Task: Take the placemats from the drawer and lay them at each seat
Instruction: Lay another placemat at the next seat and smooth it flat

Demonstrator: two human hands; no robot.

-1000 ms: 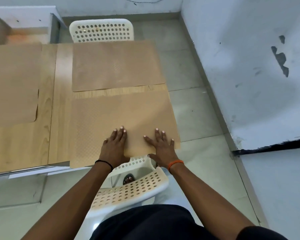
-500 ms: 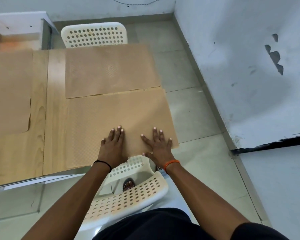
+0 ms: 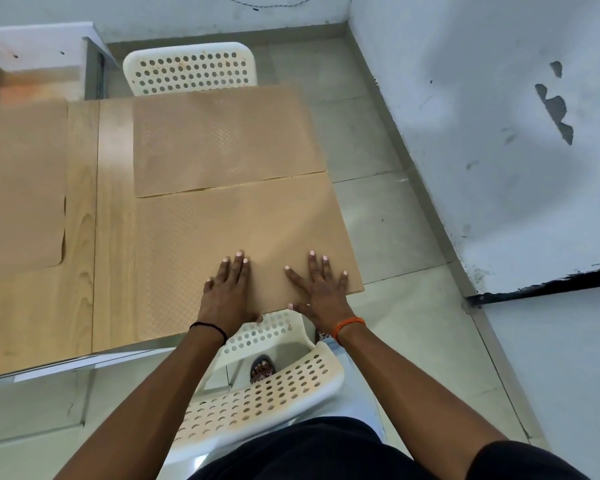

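A tan textured placemat (image 3: 222,233) lies on the wooden table (image 3: 111,271) at the near right seat, its right edge hanging past the table. My left hand (image 3: 227,292) and my right hand (image 3: 321,289) both press flat on its near edge, fingers spread, thumbs at the edge. A second placemat (image 3: 222,140) lies just beyond it at the far seat, its near edge overlapping the first. A third placemat (image 3: 18,181) covers the table's left part and runs out of view.
A white perforated chair (image 3: 267,393) stands between me and the table; another white chair (image 3: 191,69) faces it at the far side. A grey wall (image 3: 499,133) runs close on the right. A white cabinet (image 3: 39,53) stands at the far left. Tiled floor lies between.
The near placemat has slid away from me until it meets the far one; the strip of bare wood between them is gone. Both hands stay flat on it.
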